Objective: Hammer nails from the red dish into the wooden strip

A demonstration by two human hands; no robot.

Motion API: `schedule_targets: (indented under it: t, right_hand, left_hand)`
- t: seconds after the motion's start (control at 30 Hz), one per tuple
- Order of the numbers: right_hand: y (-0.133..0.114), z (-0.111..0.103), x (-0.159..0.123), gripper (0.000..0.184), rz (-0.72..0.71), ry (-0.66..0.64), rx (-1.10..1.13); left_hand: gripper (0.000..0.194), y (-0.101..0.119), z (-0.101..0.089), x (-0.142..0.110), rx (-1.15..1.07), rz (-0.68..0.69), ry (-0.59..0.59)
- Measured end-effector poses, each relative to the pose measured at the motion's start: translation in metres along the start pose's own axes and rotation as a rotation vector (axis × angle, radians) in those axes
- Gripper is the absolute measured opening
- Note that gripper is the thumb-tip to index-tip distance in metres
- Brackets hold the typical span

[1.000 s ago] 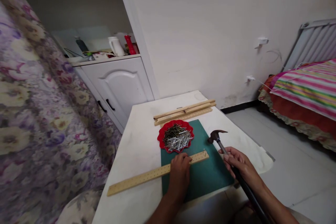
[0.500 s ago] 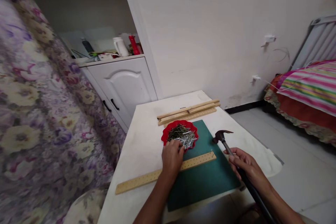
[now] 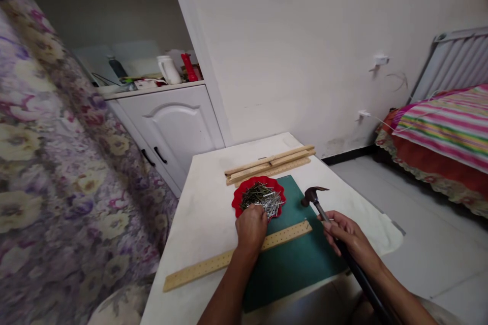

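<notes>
The white surface (image 3: 206,198) bears a green mat (image 3: 290,264), crossed by a dotted wooden strip (image 3: 284,235) that runs from near left to far right. A claw hammer (image 3: 354,269) is gripped by its handle in the right hand (image 3: 351,238). The left hand (image 3: 251,228) has moved off the strip to the red scalloped bowl (image 3: 237,195) beyond, so the strip lies unheld and the work seems centred on the nails (image 3: 267,195). Its fingers curl at their near edge; whether they pinch one cannot be told.
</notes>
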State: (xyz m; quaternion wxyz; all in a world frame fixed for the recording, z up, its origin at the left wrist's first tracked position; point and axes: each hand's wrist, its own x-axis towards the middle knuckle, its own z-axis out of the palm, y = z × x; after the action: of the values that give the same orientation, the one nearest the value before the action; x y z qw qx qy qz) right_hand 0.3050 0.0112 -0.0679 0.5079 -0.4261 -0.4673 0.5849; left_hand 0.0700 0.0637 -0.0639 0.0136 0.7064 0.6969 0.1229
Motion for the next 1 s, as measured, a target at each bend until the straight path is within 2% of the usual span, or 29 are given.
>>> schedule_targets:
  t: [0.17, 0.3, 0.4, 0.5, 0.67, 0.83, 0.93, 1.0]
  right_hand:
    - [0.001, 0.001, -0.001, 0.034, -0.012, 0.004, -0.001]
    - [0.0, 0.006, -0.003, 0.035, -0.032, 0.064, -0.005]
    - [-0.002, 0.013, -0.004, 0.036, -0.075, 0.116, -0.014]
    - [-0.002, 0.018, -0.004, 0.038, -0.09, 0.105, -0.021]
    - [0.001, 0.019, -0.006, 0.034, -0.106, 0.089, -0.035]
    - [0.0, 0.017, -0.009, 0.031, -0.113, 0.06, -0.005]
    - [-0.001, 0.017, -0.01, 0.03, -0.102, 0.035, 0.048]
    - [-0.001, 0.018, -0.011, 0.03, -0.09, 0.015, 0.087]
  left_hand:
    - [0.019, -0.003, -0.003, -0.006, -0.071, 0.032, 0.092]
    - [0.017, 0.005, -0.01, -0.017, -0.197, 0.155, 0.17]
    - [0.018, 0.022, -0.01, -0.03, -0.323, 0.288, 0.118]
    - [0.019, 0.043, -0.007, -0.043, -0.409, 0.404, 0.046]
    - [0.019, 0.065, -0.009, -0.055, -0.49, 0.524, 0.045]
    - [0.016, 0.067, -0.012, -0.058, -0.62, 0.48, 0.034]
    - [0.012, 0.069, -0.007, -0.058, -0.83, 0.364, 0.022]
    - [0.011, 0.072, 0.001, -0.058, -1.058, 0.235, -0.021]
